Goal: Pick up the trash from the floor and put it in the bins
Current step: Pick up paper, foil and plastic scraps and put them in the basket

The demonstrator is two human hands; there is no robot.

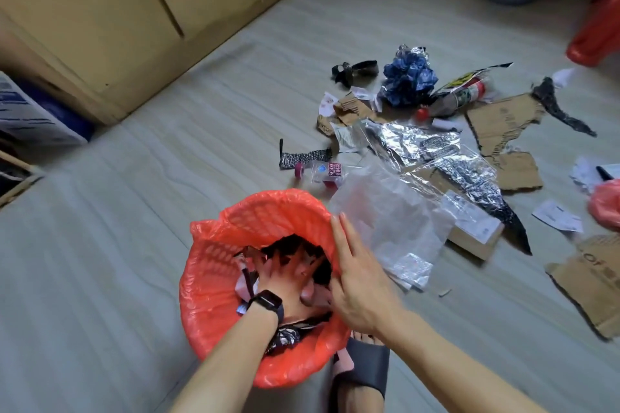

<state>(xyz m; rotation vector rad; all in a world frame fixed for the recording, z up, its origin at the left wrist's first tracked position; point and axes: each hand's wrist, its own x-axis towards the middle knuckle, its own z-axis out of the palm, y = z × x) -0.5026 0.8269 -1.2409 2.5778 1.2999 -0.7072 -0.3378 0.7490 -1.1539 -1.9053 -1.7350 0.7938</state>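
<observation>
Our left hand (288, 282) is spread on scraps (292, 245) in the red-lined bin (214, 278), right hand (359, 278) flat against its rim. We judge the clear plastic bag (392, 221) on the floor (134, 211) beside it light, probably slippery: pinch an edge.

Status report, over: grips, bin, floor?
Left grip open, pressing trash down inside bin. Right grip open, flat against bin rim. Bottle, foil, cardboard lie on floor.

bin (208, 278): left hand (288, 282) inside | right hand (359, 282) on rim at 3 o'clock | bottle (322, 173) on floor (134, 211) at 12 o'clock | plastic sheet (396, 221) at 2 o'clock | cabinet (134, 10) at 10 o'clock
</observation>
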